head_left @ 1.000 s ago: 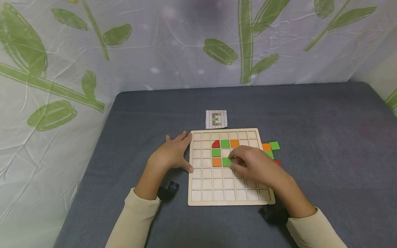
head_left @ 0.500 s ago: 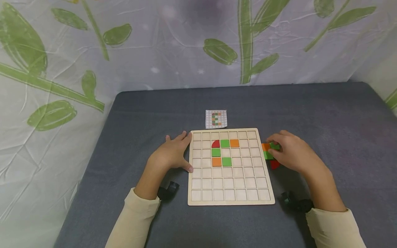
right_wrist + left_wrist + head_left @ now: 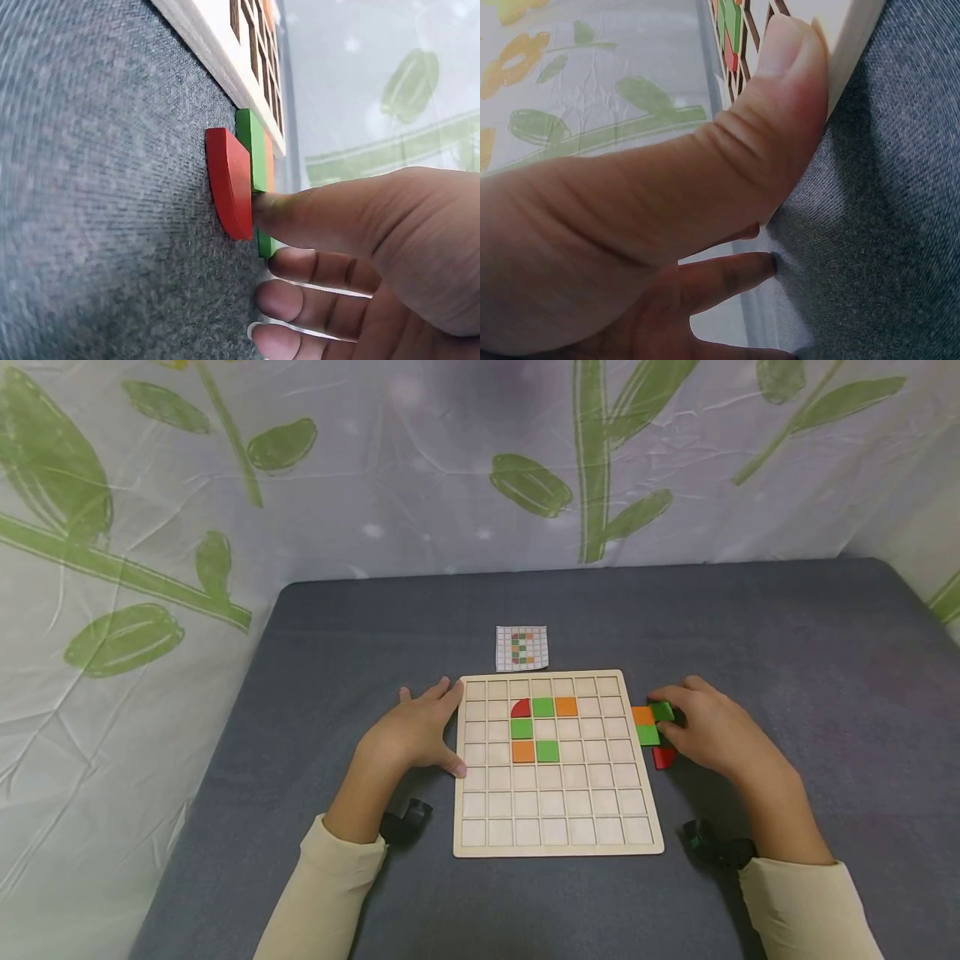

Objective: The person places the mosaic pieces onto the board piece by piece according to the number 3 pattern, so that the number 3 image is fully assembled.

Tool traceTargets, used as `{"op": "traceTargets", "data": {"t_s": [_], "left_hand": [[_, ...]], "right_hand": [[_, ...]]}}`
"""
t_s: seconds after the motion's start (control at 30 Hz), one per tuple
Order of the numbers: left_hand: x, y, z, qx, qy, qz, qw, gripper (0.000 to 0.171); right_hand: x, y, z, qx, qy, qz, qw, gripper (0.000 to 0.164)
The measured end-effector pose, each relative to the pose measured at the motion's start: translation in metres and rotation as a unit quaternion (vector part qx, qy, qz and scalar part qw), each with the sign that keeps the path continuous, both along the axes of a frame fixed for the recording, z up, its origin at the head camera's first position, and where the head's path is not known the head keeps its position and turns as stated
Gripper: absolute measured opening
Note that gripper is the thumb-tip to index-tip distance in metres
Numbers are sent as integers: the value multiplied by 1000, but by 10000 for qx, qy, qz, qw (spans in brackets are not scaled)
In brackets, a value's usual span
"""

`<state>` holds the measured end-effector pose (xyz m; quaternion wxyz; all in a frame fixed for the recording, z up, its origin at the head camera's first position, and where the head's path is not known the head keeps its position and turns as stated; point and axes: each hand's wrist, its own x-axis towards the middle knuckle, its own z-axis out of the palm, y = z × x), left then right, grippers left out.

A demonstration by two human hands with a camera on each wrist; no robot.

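Observation:
A wooden grid board (image 3: 555, 810) lies on the dark cloth. Set in its squares are several tiles: a red quarter-round tile (image 3: 521, 708), green ones such as this green tile (image 3: 547, 751), and orange ones such as this orange tile (image 3: 522, 751). My left hand (image 3: 412, 732) rests at the board's left edge with fingers spread; its thumb (image 3: 791, 82) presses the rim. Right of the board, my right hand (image 3: 708, 731) pinches a green square tile (image 3: 661, 711) between thumb and index finger, its near side partly covered by the thumb in the right wrist view.
Beside the pinched tile lie an orange tile (image 3: 642, 716), another green tile (image 3: 648, 735) and a red quarter-round tile (image 3: 232, 184). A small printed pattern card (image 3: 522, 648) sits just beyond the board's far edge. A leaf-printed curtain (image 3: 420, 485) hangs behind the table.
My right hand has left the green tile on the board and moved right to the loose tiles, where it now pinches a green one. My left hand stays in place.

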<state>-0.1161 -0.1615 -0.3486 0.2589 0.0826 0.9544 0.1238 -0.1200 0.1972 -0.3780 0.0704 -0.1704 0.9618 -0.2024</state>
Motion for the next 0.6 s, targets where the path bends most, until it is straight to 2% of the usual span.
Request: {"op": "traceTargets", "data": {"t_s": [0.6], "left_hand": [[1,1,0,-2,29,64,10000,120]], "right_hand": [[-1,1,-2,-14,463,-45,9989,23]]}}
